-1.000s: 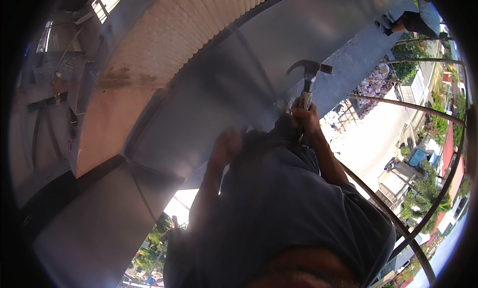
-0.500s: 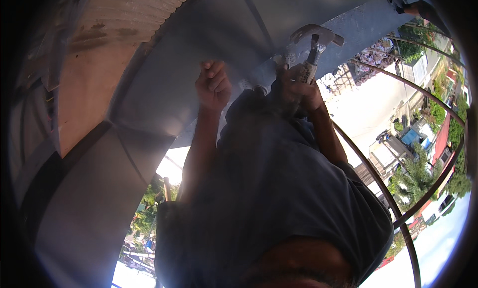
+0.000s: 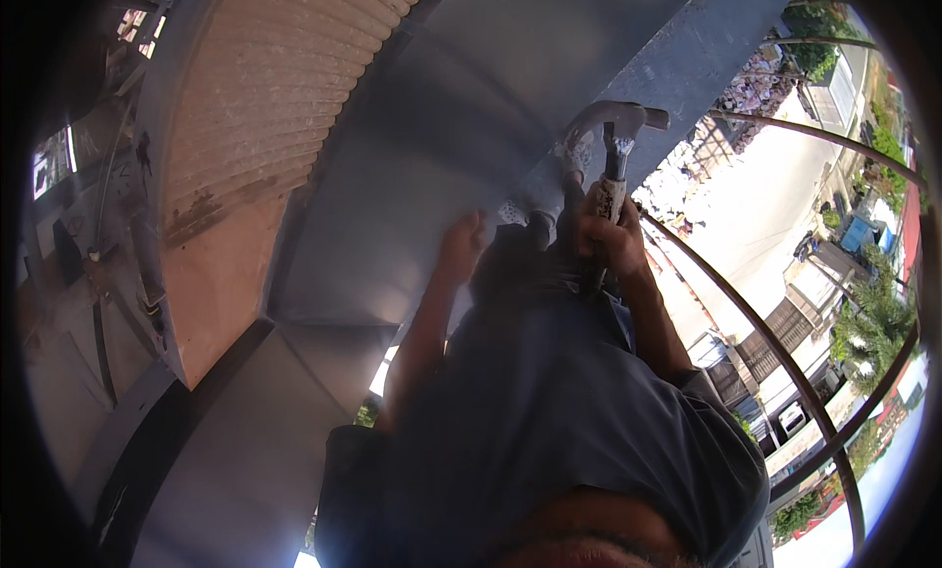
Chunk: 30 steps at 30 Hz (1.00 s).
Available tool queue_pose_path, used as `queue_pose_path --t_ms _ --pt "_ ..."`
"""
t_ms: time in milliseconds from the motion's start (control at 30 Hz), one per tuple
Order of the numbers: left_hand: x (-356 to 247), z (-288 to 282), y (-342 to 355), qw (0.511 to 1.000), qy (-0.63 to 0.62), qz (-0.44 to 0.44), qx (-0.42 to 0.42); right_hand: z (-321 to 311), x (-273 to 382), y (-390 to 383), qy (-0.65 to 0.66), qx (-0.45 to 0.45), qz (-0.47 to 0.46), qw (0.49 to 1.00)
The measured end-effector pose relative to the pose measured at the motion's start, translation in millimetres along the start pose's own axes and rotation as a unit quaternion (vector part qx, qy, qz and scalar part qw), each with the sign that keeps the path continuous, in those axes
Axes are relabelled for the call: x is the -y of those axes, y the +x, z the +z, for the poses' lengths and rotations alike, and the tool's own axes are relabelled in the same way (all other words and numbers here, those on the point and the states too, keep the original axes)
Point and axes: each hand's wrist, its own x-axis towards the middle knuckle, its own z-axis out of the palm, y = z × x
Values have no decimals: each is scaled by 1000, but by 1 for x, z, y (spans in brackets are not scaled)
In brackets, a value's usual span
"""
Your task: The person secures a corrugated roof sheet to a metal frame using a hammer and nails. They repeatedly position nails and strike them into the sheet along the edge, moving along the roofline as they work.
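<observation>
My right hand (image 3: 610, 236) grips a claw hammer (image 3: 616, 144) by its worn, light-coloured handle. The metal head is uppermost in the picture, over a grey strip of surface. My left hand (image 3: 461, 246) is held in front of my body, over the grey sheet (image 3: 412, 156). Its fingers are curled closed. Anything inside them is too small or hidden to make out. My dark clothing fills the lower middle, and my feet show dimly beyond it, partly behind the right hand and hammer.
A tan panel with a corrugated edge (image 3: 231, 234) stands on the left. Curved dark metal bars (image 3: 746, 313) run along the right side. Beyond them, far below, lie a pale paved area (image 3: 746, 190), rubble, trees and roofs. A grey ledge (image 3: 687, 53) borders that drop.
The view has shifted, showing more of the tan panel. My left hand has come lower and nearer my body, turning as it moved. The hammer stays in my right hand, a little lower.
</observation>
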Motion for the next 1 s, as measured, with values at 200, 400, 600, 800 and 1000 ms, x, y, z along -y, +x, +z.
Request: queue_pose_path --t_ms 200,400,600,800,1000 --pt "-50 16 2 988 136 42 66 -48 4 75 -243 -138 52 959" --pt "-42 -13 9 977 147 151 26 -59 -14 53 -67 -99 99 988" --pt "-25 -14 -47 946 305 56 93 -50 -7 17 14 32 74 997" --pt "-8 -26 -102 837 533 33 118 -48 -73 -12 -152 -14 104 983" --pt "-3 -69 -88 812 550 86 175 -59 -102 5 -109 -87 110 984"
